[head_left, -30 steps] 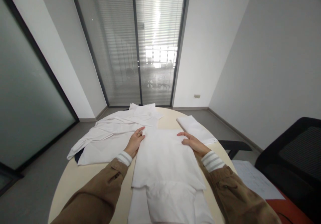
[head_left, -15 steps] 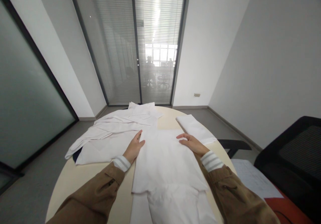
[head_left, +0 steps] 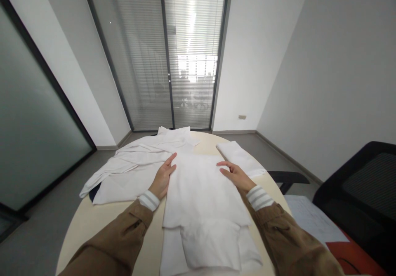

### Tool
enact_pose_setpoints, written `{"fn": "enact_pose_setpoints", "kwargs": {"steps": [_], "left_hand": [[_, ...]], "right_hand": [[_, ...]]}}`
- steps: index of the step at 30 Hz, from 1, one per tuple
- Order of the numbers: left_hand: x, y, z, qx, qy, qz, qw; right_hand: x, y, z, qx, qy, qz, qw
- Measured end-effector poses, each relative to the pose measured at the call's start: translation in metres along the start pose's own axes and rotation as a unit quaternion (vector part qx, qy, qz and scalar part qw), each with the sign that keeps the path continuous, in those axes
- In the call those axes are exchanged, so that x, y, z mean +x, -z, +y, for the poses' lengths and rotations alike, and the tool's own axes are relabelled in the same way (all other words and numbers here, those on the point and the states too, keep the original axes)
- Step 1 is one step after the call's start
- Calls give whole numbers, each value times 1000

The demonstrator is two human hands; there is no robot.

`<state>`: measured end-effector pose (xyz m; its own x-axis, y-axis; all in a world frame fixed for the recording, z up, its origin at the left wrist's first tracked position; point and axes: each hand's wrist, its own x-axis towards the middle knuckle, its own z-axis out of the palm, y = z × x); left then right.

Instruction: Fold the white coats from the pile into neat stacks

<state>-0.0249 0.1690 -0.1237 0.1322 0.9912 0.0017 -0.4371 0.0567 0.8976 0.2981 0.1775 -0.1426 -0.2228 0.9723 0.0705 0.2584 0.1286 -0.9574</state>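
pale-walled office room; glazed partition (head_left: pixel 145 82) at the back, slatted blinds (head_left: pixel 193 28) behind its glass. round, light-coloured table (head_left: pixel 91 220) in front of the wearer.

item: white garment (head_left: pixel 206 193), one, centred on the table directly before the wearer; partly folded, far edge roughly straight, layers of uneven width at the near end.

item: white cloth pile (head_left: pixel 123 181), on the table to the left, loosely spread, a dark thing (head_left: pixel 93 193) showing under its near-left edge.

item: folded white cloth (head_left: pixel 243 160), one, on the table at the far right, flat and compact, apart from the pile.

item: black chair (head_left: pixel 361 193), right of the table; paper sheet (head_left: pixel 314 220) beside it.

hands, a pair. left hand (head_left: pixel 162 177): along the garment's left edge, thumb and forefinger parted. right hand (head_left: pixel 238 178): at the far right corner, fingers loosely curved, thumb below the forefinger. whether either pinches the fabric is not possible to make out.

step, as judged: folding, with the garment being squared between both hands. next move, as judged: calls for a matched hold on both sides, layers kept together, then another turn of the fold.
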Motion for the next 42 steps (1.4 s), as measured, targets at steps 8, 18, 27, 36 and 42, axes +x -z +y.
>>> {"fn": "enact_pose_setpoints", "kwargs": {"steps": [8, 18, 27, 36, 42], "left_hand": [[-8, 6, -2, 41, 58, 62, 996], [-20, 8, 4, 211, 101, 12, 972], [-36, 9, -1, 420, -48, 61, 904], [-46, 6, 22, 471, 69, -148, 867], [-39, 12, 16, 486, 99, -60, 866]], "right_hand": [[3, 4, 11, -84, 39, 44, 995], [-5, 5, -8, -89, -35, -36, 995], [-12, 4, -20, -130, -31, -20, 991], [-14, 12, -16, -88, -7, -99, 991], [-21, 15, -27, -79, 12, -147, 986]]}}
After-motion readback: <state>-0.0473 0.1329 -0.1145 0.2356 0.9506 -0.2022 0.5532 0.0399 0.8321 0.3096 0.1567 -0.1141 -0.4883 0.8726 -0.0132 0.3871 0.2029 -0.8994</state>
